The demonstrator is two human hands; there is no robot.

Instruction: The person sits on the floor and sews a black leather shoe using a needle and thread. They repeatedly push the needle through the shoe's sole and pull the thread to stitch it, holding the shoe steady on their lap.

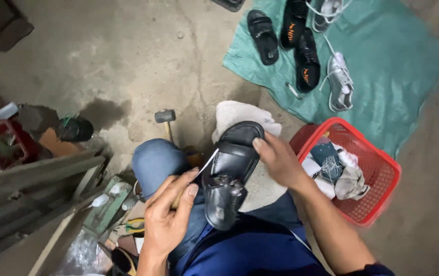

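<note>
Concrete floor [127,61]; green mat [393,56] carrying sandals and sneakers; red basket [377,168] beside us. We are steadying the black sandal [232,174] on our lap, right hand [280,161] clasping its edge, left hand [171,214] pinching a white-tipped tool [206,164] against its strap.

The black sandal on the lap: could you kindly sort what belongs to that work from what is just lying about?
In hand:
black sandal
left hand gripping a tool with a white strip
right hand steadying the sandal
white cloth under it

Lying about:
hammer
red basket
green mat with shoes
</note>
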